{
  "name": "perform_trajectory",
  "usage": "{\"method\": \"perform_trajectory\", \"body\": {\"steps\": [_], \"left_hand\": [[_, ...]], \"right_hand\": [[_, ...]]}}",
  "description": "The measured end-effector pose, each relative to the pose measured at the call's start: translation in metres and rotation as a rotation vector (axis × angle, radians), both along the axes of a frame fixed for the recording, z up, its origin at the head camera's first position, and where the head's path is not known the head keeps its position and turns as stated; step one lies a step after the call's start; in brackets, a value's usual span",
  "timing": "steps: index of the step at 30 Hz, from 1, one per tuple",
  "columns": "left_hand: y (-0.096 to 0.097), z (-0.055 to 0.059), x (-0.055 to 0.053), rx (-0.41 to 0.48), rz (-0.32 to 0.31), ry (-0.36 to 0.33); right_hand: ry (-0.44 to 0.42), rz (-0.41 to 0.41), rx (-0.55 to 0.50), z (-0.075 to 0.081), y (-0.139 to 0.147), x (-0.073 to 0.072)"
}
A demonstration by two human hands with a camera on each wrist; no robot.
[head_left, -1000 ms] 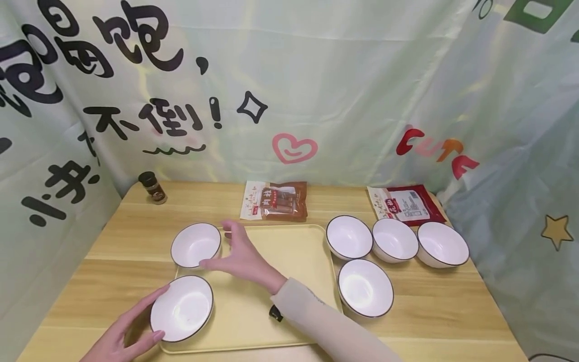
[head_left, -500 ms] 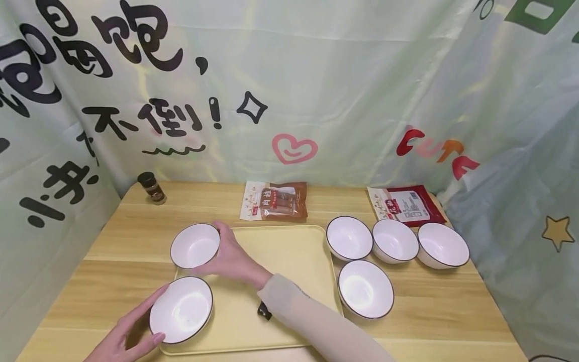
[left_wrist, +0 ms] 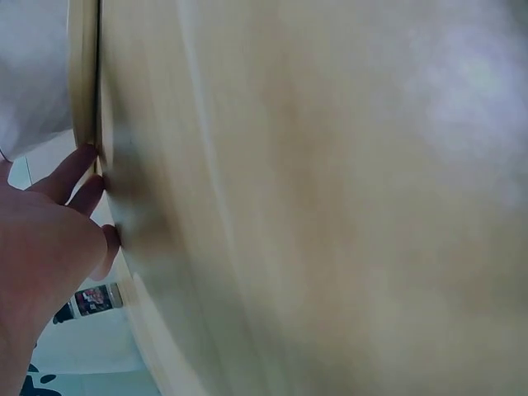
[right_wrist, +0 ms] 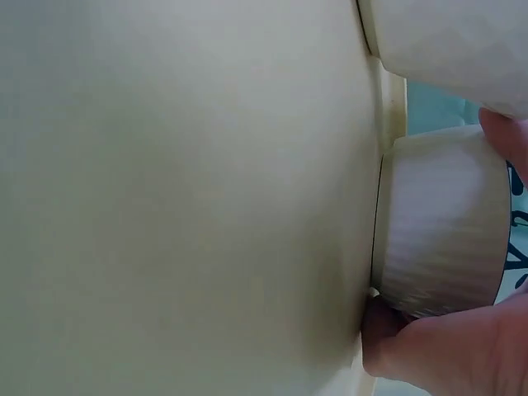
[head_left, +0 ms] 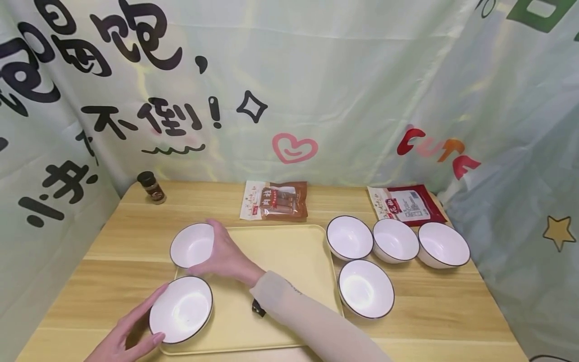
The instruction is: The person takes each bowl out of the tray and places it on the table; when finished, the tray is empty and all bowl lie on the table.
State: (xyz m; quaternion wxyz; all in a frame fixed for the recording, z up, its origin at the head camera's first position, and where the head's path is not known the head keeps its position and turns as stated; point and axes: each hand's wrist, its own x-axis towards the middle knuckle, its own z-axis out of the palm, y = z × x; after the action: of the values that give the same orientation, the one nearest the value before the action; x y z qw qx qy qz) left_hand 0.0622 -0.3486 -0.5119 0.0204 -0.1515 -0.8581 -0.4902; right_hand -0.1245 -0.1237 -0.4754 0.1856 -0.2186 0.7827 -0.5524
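Observation:
Two white bowls with dark rims are at the left of the pale yellow tray (head_left: 276, 261). My left hand (head_left: 124, 332) holds the near bowl (head_left: 181, 309) from its left, thumb at the front and fingers along the back. In the left wrist view the fingers (left_wrist: 70, 177) of that hand reach down by the table. My right hand (head_left: 226, 256) grips the far bowl (head_left: 192, 245) by its right side. In the right wrist view this bowl (right_wrist: 445, 223) stands between the thumb and a fingertip, its ribbed outer wall showing.
Several more white bowls (head_left: 365, 287) stand close together at the tray's right. A cinnamon packet (head_left: 273, 201) and a red packet (head_left: 407, 205) lie at the back. A black-capped jar (head_left: 152, 187) stands at the back left. A small black object (head_left: 258, 307) shows beside my right sleeve.
My right hand has moved left onto the far bowl and closed round its right side, covering more of its rim. The left hand and near bowl have hardly moved.

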Motion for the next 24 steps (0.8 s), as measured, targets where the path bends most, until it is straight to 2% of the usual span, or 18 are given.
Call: {"method": "perform_trajectory", "body": {"steps": [8, 12, 18, 24], "left_hand": [[-0.0012, 0.0009, 0.0, -0.009, 0.014, -0.026], [-0.0014, 0.0005, 0.0006, -0.007, 0.005, -0.014], [-0.0005, 0.0022, 0.0008, -0.032, 0.037, -0.056], [-0.0019, -0.0022, 0.0001, -0.014, 0.001, 0.003]], "right_hand": [[0.031, -0.018, 0.048, 0.0035, -0.0008, 0.0008], [0.045, -0.03, 0.059, 0.0032, -0.002, 0.0004], [0.053, -0.059, 0.068, 0.0038, -0.0023, 0.0011], [0.032, -0.09, 0.045, 0.0042, -0.0002, 0.0015]]}}
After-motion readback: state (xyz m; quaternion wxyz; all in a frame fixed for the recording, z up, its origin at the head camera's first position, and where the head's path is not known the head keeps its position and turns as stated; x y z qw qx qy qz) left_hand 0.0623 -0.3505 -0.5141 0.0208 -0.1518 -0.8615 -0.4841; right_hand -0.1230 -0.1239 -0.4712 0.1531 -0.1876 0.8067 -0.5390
